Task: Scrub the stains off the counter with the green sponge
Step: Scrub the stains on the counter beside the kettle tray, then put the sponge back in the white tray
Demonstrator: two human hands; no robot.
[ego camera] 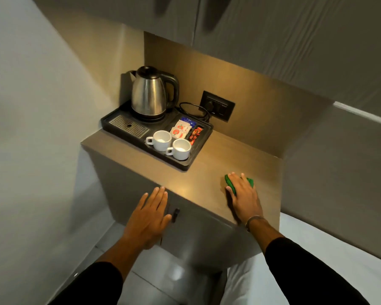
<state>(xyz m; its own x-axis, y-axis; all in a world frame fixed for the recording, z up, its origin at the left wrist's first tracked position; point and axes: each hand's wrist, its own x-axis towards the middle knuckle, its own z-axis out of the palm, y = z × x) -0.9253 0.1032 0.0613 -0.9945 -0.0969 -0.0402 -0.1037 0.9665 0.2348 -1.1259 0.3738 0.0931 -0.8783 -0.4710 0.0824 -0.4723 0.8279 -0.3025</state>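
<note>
Green sponge (231, 184): sits on the counter (202, 172) near its right end, close to the side wall. Your palm covers most of it; green shows at the left edge and past your knuckles on the right.
Right hand (243, 192): lies flat on top of the sponge, fingers together and pointing away from you, pressing down rather than curling round it. Thin bracelet (254, 219) on your wrist, dark sleeve further back.
Left hand (151, 213): fingers straight and close together, holding nothing. It is at the front edge of the counter, fingertips level with the lip; can't tell if it touches.
Counter: brown matte top, warm light patch near the front middle. Can't make out stains from here.
Tray (180, 166): black, on the left half of the counter, well apart from the sponge.
Kettle (150, 93): steel, upright at the back of the tray, cord (191, 107) runs to the wall socket (218, 105).
Cups (162, 139): two white ones side by side at the tray's front.
Sachets (182, 128): in the compartments just behind the cups.
Drip grille (129, 126): metal, at the tray's left.
</note>
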